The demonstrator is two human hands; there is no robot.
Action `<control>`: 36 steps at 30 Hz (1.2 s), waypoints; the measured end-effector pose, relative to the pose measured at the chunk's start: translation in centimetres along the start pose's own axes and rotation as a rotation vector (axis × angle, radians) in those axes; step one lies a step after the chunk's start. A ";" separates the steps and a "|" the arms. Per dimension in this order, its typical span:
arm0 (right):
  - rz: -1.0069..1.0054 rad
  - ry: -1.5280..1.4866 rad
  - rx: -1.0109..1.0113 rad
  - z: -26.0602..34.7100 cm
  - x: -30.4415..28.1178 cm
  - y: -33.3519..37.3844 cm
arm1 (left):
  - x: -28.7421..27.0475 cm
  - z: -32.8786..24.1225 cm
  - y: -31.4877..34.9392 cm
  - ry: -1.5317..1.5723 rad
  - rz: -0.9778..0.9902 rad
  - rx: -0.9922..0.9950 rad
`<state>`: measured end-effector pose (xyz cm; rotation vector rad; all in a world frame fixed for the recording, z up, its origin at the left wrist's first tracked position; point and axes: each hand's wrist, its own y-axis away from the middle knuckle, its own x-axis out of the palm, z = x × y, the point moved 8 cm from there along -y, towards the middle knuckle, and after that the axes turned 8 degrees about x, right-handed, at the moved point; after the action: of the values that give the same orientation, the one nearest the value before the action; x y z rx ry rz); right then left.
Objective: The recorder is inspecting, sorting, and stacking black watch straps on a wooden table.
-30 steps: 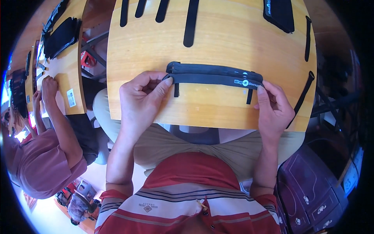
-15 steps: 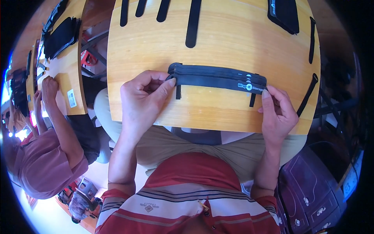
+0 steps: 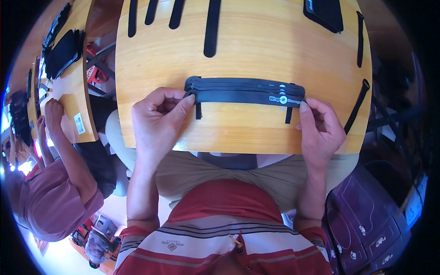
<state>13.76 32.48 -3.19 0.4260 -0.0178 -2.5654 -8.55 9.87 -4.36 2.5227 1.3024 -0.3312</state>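
Note:
A layered stack of long black straps (image 3: 238, 96) lies across the near middle of the table, with rounded left ends and pale print near the right. My left hand (image 3: 158, 120) pinches the stack's left end between thumb and fingers. At the opposite end, my right hand (image 3: 321, 130) has thumb and forefinger closed on the nearest strap's corner. Two thin black ties pass beneath the stack; the left tie (image 3: 198, 112) and the right tie (image 3: 288, 116) stick out on the near side. The fingers partly cover both strap ends.
Several loose black straps (image 3: 211, 32) lie along the wooden table's (image 3: 247, 137) far side. A black bundle (image 3: 323, 13) sits at far right, above two looped ties (image 3: 360, 41). On the left, a co-worker's hand (image 3: 54, 112) rests at another table. Purple drawers (image 3: 366, 220) stand at lower right.
The whole view has shifted slightly, so the table and straps appear farther left. Both hands keep the same hold on the stack's ends.

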 end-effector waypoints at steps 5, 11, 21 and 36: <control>0.018 0.115 -0.079 0.1 -0.1 -0.1 | -0.3 0.1 0.1 -0.006 -0.004 -0.009; 0.002 0.097 -0.094 0.3 0.0 -0.2 | -0.3 0.1 0.0 0.013 -0.001 0.001; -0.021 0.047 -0.081 0.5 -0.2 -0.3 | -0.2 -0.1 0.0 -0.013 -0.009 -0.004; -0.044 0.086 -0.061 0.1 0.0 -0.2 | -0.2 0.2 0.1 0.031 -0.005 0.016</control>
<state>13.63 32.67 -3.09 0.5188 0.1018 -2.5803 -8.58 9.58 -4.49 2.5479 1.3224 -0.3056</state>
